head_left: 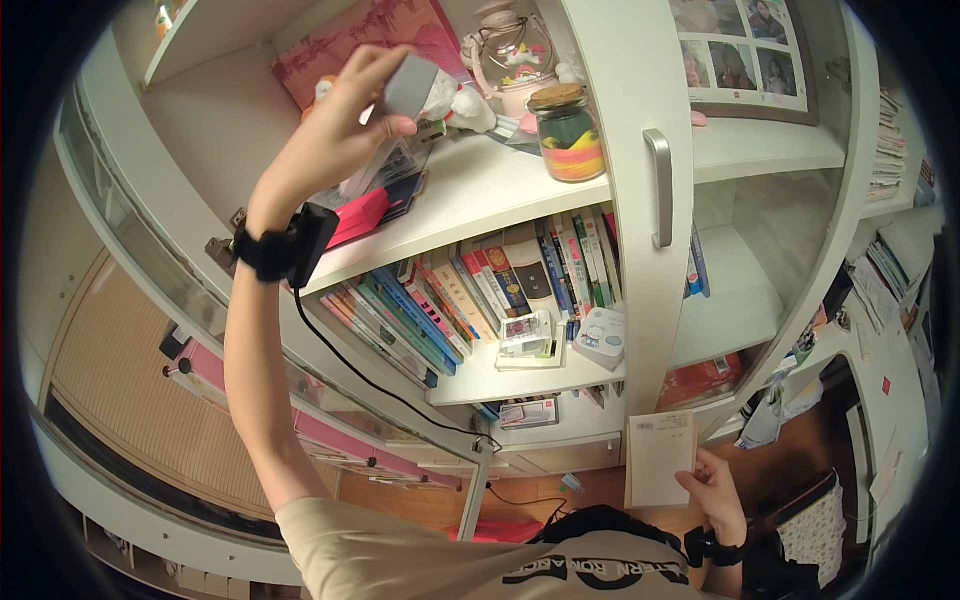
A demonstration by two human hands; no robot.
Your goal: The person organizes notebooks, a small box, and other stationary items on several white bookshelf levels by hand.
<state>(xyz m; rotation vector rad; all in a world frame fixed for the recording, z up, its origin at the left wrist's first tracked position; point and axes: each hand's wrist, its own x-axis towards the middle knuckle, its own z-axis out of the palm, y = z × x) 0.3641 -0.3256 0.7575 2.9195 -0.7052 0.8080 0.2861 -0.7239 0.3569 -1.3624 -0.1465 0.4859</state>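
Observation:
My left hand [350, 120] is raised to the upper cabinet shelf [470, 190], its fingers closed round a small grey box-shaped object [411, 87]. Just right of it lies a white plush item [465, 108], partly hidden. Below my left hand are a bright pink object [358, 215] and some flat dark and clear items. Low on the right, my right hand [715, 490] grips a cream-coloured booklet [662, 460] by its right edge, the thumb lying on its front. The booklet seems to be more than one layer thick.
A corked jar of coloured layers [570, 135] and a pink lantern-like glass jar [510, 65] stand on the upper shelf. Rows of books [510, 270] fill the shelf below, with a white tin [600, 338] in front. An open glass door [380, 430] swings out at left.

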